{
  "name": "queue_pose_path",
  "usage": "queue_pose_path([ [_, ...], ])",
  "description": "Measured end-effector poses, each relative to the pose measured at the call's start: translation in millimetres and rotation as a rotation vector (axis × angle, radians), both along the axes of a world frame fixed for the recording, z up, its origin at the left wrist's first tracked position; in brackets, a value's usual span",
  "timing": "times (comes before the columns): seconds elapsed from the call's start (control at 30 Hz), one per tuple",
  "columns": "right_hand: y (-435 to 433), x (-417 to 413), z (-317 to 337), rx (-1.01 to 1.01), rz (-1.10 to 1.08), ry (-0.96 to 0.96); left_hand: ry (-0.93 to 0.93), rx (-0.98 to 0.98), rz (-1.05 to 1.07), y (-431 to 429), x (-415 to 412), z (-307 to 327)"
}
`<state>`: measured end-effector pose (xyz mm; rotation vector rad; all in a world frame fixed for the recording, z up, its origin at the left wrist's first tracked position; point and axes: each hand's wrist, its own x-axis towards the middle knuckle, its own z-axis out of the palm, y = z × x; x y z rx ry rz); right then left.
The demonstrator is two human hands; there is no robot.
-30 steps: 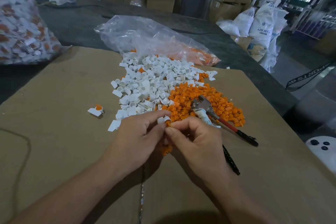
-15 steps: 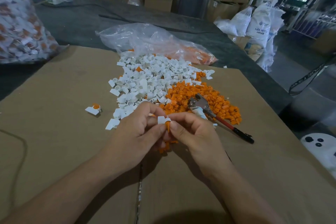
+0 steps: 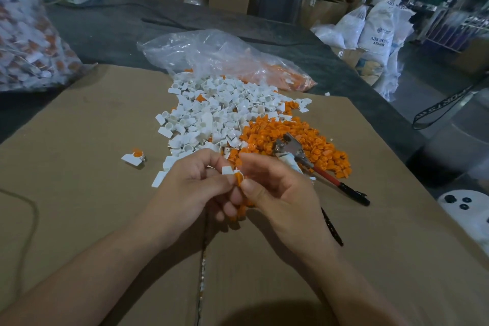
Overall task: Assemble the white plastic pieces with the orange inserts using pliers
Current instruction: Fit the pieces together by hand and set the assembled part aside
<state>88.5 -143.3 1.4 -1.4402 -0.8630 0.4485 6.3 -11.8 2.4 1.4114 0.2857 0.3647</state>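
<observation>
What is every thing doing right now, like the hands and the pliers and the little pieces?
left hand: pinches the white piece
right hand: pinches the orange insert
white piece: held up, touching the insert
pliers: lying untouched on the orange pile
finished piece: alone on the cardboard, insert in
clear bag: slumped, orange inserts inside

Frame centre: an insert (image 3: 239,178) now shows between left hand (image 3: 190,188) and right hand (image 3: 277,193), just under the white piece (image 3: 227,170); one second ago only the white piece showed.
</observation>
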Motion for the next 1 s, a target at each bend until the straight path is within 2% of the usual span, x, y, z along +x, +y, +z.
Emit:
queue_pose_path([
  [0.27,-0.1,-1.7,-3.7,-0.007,-0.041,-0.122,0.093,-0.028,-0.002,-0.7,-0.8,2.0],
  [0.47,1.0,-1.3,-4.2,-0.049,-0.071,-0.22,0.072,0.156,0.071,3.4,-2.6,5.7],
  [0.8,2.1,1.7,-4.1,-0.037,-0.085,-0.316,0.112,-0.066,0.075,3.3,-2.3,2.5],
  [1.0,3.3,1.6,-3.5,-0.021,-0.097,-0.343,0.105,-0.033,0.119,0.0,-0.4,4.4],
])
